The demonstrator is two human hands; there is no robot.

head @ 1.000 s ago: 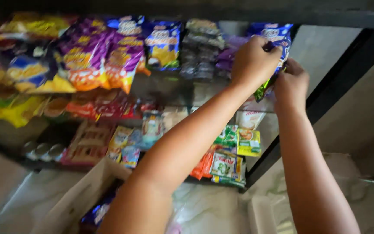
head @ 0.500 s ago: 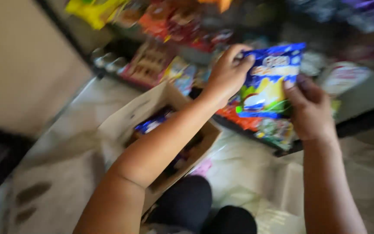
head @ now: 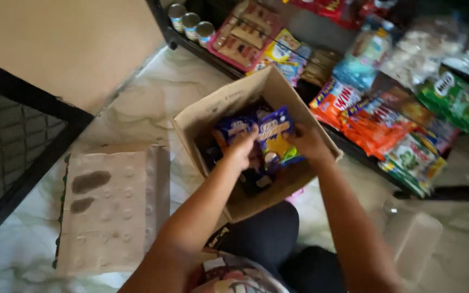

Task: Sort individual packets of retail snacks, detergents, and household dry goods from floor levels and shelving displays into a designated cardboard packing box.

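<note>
A blue and yellow snack packet (head: 275, 135) sits inside the open cardboard box (head: 229, 103) on the floor, gripped by both hands, left (head: 241, 147) and right (head: 309, 142). More packets beneath are dark and blurred. Shelf packets (head: 375, 122) lie beside, partly cut off.

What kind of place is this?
Likely a small shop or stall: a low black shelf rack packed with snack packets, small cans, and a cardboard box of blue packets both hands reach into.
</note>
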